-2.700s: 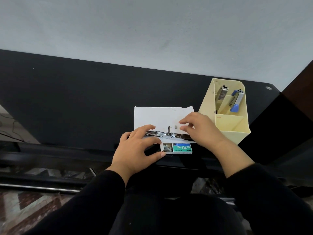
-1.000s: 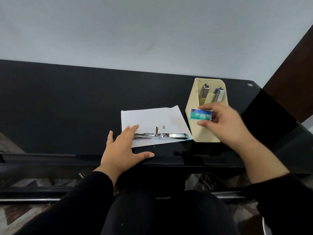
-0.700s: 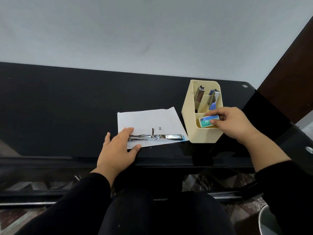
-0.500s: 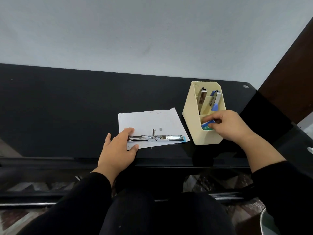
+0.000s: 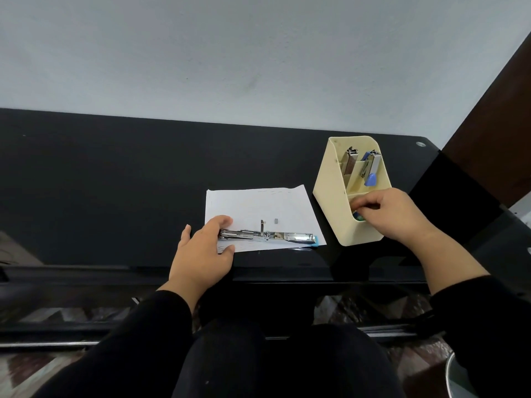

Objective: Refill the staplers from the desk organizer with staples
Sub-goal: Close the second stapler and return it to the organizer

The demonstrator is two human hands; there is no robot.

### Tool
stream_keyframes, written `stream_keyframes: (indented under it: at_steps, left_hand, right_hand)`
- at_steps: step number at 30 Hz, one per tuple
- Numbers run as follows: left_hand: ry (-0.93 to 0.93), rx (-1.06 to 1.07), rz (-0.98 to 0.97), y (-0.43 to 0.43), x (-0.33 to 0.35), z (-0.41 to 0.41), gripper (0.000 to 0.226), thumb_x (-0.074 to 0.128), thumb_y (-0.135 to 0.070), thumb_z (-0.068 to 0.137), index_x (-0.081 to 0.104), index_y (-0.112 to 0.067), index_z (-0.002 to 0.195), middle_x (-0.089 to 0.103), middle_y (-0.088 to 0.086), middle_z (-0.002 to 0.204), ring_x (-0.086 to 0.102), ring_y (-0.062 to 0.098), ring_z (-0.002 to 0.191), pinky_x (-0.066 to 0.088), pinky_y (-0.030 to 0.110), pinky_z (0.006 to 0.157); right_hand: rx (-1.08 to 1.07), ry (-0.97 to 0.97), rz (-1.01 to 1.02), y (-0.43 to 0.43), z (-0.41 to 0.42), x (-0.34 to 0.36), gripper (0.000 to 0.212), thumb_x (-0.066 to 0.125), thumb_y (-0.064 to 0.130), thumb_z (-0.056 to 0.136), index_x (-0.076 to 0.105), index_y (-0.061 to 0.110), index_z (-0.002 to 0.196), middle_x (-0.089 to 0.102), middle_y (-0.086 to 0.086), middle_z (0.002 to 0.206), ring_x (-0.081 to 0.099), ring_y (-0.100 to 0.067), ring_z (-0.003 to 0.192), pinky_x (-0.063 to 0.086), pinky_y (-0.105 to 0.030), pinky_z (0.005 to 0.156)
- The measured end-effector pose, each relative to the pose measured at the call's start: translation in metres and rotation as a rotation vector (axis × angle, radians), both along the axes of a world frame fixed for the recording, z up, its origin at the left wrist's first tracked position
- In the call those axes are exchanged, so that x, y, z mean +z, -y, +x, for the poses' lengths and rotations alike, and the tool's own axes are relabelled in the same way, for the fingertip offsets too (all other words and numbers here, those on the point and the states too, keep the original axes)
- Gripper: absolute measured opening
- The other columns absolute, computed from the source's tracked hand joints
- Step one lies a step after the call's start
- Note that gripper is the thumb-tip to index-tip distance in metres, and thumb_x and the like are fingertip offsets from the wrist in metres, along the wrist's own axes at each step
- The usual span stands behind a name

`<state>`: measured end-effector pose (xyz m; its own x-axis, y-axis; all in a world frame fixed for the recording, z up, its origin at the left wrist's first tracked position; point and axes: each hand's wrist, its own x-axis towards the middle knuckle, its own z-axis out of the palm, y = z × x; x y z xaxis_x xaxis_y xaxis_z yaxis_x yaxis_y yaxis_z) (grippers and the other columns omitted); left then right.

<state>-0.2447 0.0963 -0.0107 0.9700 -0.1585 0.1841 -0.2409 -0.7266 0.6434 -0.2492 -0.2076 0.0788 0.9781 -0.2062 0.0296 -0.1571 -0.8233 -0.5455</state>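
An opened metal stapler (image 5: 267, 235) with a light-blue tip lies flat on a white sheet of paper (image 5: 258, 205) near the desk's front edge. My left hand (image 5: 201, 249) rests on the paper with its fingers touching the stapler's left end. A cream desk organizer (image 5: 330, 196) stands to the right of the sheet. Two staplers stand in its back compartments, a silver one (image 5: 351, 162) and a blue-and-silver one (image 5: 370, 169). My right hand (image 5: 388, 215) reaches into the front compartment, fingers around the green-and-blue staple box (image 5: 358, 216), which is mostly hidden.
The black glass desk (image 5: 100, 191) meets a pale wall at the back. A dark brown panel (image 5: 494, 133) rises at the far right. A small loose piece (image 5: 276, 221) lies on the paper. My black-sleeved arms and lap fill the foreground.
My right hand carried the staple box from the paper to the organizer and lowered it into the front compartment. My left hand slid to the stapler's left end.
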Motion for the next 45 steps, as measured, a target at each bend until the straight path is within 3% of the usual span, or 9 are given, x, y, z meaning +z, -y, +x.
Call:
stream_keyframes:
  at_steps: [3, 6, 8, 11, 16, 21, 26, 40, 45]
  left_hand:
    - [0.001, -0.004, 0.003, 0.000, 0.001, 0.000, 0.046, 0.055, -0.019, 0.084, 0.039, -0.029, 0.126, 0.049, -0.020, 0.125, 0.044, 0.002, 0.117, -0.004, 0.029, 0.113]
    - [0.001, -0.003, 0.002, 0.000, 0.001, -0.001, 0.047, 0.055, -0.020, 0.084, 0.039, -0.028, 0.127, 0.049, -0.019, 0.125, 0.044, 0.002, 0.117, -0.004, 0.029, 0.113]
    - [0.005, -0.001, 0.000, 0.000, 0.001, -0.002, 0.048, 0.055, -0.020, 0.084, 0.038, -0.028, 0.128, 0.048, -0.020, 0.126, 0.045, 0.001, 0.114, -0.005, 0.028, 0.113]
    - [0.010, 0.002, -0.006, 0.001, 0.000, -0.002, 0.047, 0.054, -0.023, 0.085, 0.037, -0.027, 0.129, 0.048, -0.020, 0.127, 0.046, 0.001, 0.114, -0.004, 0.028, 0.113]
    - [0.019, 0.035, -0.033, 0.002, -0.001, -0.001, 0.034, 0.051, -0.031, 0.089, 0.045, -0.027, 0.122, 0.053, -0.017, 0.123, 0.049, 0.002, 0.110, -0.001, 0.027, 0.113]
    - [0.013, 0.036, -0.040, 0.002, -0.004, 0.000, 0.011, 0.050, -0.026, 0.090, 0.045, -0.033, 0.097, 0.057, -0.016, 0.119, 0.051, 0.005, 0.110, 0.001, 0.028, 0.113]
    - [0.012, 0.031, -0.028, 0.001, -0.005, 0.001, 0.010, 0.053, -0.028, 0.088, 0.043, -0.031, 0.088, 0.056, -0.016, 0.122, 0.054, 0.005, 0.105, 0.003, 0.030, 0.112]
    - [0.023, 0.024, -0.020, 0.001, -0.007, 0.002, 0.010, 0.053, -0.030, 0.088, 0.044, -0.031, 0.089, 0.056, -0.015, 0.124, 0.049, 0.007, 0.114, 0.000, 0.029, 0.111]
    - [0.034, 0.022, -0.016, 0.001, -0.008, 0.002, 0.011, 0.053, -0.031, 0.088, 0.042, -0.033, 0.091, 0.056, -0.015, 0.121, 0.047, 0.006, 0.117, -0.001, 0.029, 0.111]
  right_hand:
    - [0.007, -0.014, -0.044, -0.002, -0.001, 0.003, 0.022, 0.053, 0.013, 0.088, 0.071, 0.018, 0.100, 0.067, -0.001, 0.107, 0.056, -0.018, 0.103, 0.046, -0.032, 0.091]
    - [0.008, 0.021, -0.219, -0.009, -0.006, 0.006, 0.024, 0.049, 0.017, 0.090, 0.071, 0.011, 0.093, 0.068, -0.006, 0.094, 0.058, -0.022, 0.086, 0.049, -0.032, 0.075]
    - [0.022, 0.283, -0.355, -0.020, -0.011, 0.007, 0.022, 0.049, 0.015, 0.088, 0.067, 0.003, 0.083, 0.063, -0.010, 0.084, 0.057, -0.026, 0.076, 0.049, -0.036, 0.071]
    - [0.273, 0.550, -0.228, -0.051, -0.020, 0.006, 0.009, 0.056, 0.007, 0.084, 0.062, 0.004, 0.079, 0.058, -0.008, 0.080, 0.053, -0.019, 0.070, 0.041, -0.023, 0.069]
    - [0.431, 0.113, -0.075, -0.090, -0.004, -0.031, 0.019, 0.053, 0.019, 0.088, 0.063, 0.016, 0.105, 0.054, 0.003, 0.101, 0.051, -0.002, 0.072, 0.035, -0.011, 0.067]
    - [0.291, 0.029, -0.086, -0.101, 0.021, -0.046, 0.029, 0.046, 0.011, 0.092, 0.059, 0.011, 0.117, 0.053, -0.008, 0.118, 0.053, -0.017, 0.096, 0.030, -0.014, 0.079]
    - [0.296, -0.072, -0.202, -0.110, 0.040, -0.041, 0.033, 0.051, 0.013, 0.090, 0.055, 0.007, 0.122, 0.049, -0.013, 0.127, 0.049, -0.024, 0.115, 0.037, -0.026, 0.093]
    - [0.396, -0.113, -0.375, -0.115, 0.047, -0.041, 0.017, 0.045, 0.006, 0.091, 0.057, -0.001, 0.100, 0.050, -0.016, 0.112, 0.053, -0.030, 0.098, 0.043, -0.035, 0.081]
    - [0.372, 0.126, -0.116, -0.120, 0.042, -0.019, 0.009, 0.052, 0.013, 0.090, 0.060, 0.010, 0.090, 0.050, -0.001, 0.097, 0.048, -0.009, 0.076, 0.034, -0.021, 0.071]
